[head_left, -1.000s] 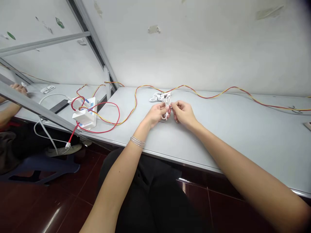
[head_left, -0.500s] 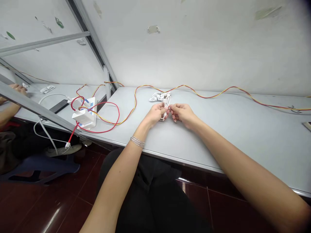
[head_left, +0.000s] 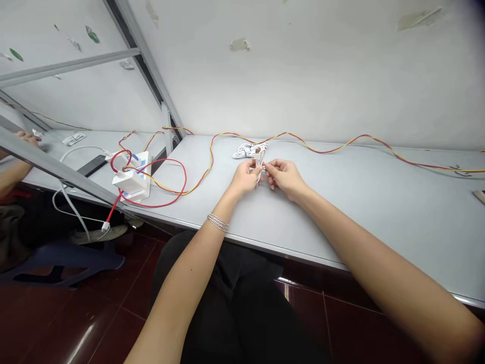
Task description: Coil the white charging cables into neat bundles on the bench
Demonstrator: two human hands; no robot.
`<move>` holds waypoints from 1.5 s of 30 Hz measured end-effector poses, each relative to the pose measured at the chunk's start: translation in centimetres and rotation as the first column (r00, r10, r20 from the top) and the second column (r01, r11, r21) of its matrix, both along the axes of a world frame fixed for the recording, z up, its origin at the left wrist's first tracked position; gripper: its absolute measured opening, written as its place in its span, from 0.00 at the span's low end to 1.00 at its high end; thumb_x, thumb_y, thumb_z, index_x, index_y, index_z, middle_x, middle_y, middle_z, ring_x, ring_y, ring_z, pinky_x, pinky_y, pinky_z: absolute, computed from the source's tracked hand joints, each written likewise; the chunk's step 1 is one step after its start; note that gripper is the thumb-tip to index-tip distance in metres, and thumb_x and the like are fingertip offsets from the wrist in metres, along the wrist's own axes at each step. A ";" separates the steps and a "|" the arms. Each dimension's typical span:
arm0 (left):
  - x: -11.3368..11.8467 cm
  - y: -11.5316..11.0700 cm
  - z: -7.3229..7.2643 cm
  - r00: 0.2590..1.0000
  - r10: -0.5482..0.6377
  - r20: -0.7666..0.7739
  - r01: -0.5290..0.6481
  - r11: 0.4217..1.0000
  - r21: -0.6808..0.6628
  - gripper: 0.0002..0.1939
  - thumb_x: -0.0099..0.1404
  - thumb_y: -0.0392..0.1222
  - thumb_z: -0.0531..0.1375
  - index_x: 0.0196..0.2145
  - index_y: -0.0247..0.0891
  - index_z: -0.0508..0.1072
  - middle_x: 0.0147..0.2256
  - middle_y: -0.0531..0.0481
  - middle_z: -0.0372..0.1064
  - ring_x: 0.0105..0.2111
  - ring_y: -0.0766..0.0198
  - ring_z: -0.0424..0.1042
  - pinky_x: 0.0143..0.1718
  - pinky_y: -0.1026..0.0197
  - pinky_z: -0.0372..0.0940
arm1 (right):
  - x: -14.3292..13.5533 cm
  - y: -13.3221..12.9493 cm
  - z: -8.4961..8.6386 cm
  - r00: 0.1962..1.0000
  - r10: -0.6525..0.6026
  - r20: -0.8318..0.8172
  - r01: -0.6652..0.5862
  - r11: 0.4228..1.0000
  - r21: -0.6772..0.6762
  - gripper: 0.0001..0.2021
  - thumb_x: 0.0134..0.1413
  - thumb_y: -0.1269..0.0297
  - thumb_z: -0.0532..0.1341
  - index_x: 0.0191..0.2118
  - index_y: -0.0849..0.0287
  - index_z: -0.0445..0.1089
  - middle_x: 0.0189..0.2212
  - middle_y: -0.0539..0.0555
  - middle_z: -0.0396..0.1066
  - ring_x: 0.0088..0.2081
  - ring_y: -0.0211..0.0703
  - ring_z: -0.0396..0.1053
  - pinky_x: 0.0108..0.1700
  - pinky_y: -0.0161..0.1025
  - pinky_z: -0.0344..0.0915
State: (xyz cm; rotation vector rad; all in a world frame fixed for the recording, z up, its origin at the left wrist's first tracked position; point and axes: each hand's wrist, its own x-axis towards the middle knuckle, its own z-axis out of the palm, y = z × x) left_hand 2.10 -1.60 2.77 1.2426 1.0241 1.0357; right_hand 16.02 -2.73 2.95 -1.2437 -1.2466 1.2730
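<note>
The left hand point(head_left: 244, 177) partly hides a coiled white cable point(head_left: 259, 158), the right hand point(head_left: 281, 176) pinches a piece point(head_left: 264, 167) too small to identify, and a co-worker's forearm point(head_left: 15, 174) is cropped.

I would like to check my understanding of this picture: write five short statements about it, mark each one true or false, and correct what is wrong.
1. The left hand holds a coiled white cable. True.
2. The right hand is far from this cable. False: its fingertips are right by it.
3. A red-and-yellow wire runs along the back of the table. True.
4. A bracelet circles the right wrist. False: it is on the left wrist.
5. A power strip lies to the left of both hands. True.
</note>
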 end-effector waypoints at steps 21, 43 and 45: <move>-0.7 -0.4 0.2 0.994 -0.106 -0.005 0.106 0.994 0.038 0.08 0.68 0.38 0.63 0.34 0.37 0.67 0.18 0.56 0.63 0.17 0.71 0.57 0.22 0.65 0.51 | 1.1 0.6 0.7 0.997 0.019 0.077 -0.016 0.999 -0.035 0.19 0.68 0.53 0.60 0.28 0.60 0.70 0.25 0.55 0.74 0.19 0.35 0.67 0.20 0.34 0.62; -0.2 -0.5 0.3 0.983 -0.150 0.105 0.139 0.985 0.107 0.05 0.64 0.32 0.64 0.36 0.36 0.69 0.26 0.54 0.68 0.22 0.69 0.67 0.27 0.64 0.60 | 2.1 0.2 1.1 0.957 0.199 -0.212 -0.225 0.969 -0.105 0.12 0.55 0.60 0.71 0.27 0.61 0.74 0.24 0.55 0.73 0.29 0.39 0.71 0.28 0.33 0.65; -0.2 -0.3 0.1 0.983 -0.150 0.110 0.137 0.984 0.118 0.05 0.65 0.33 0.63 0.36 0.35 0.69 0.25 0.54 0.68 0.22 0.69 0.66 0.26 0.64 0.60 | 2.1 0.3 0.9 0.958 0.199 -0.207 -0.217 0.974 -0.068 0.15 0.48 0.55 0.75 0.27 0.61 0.74 0.24 0.54 0.72 0.29 0.39 0.70 0.28 0.34 0.65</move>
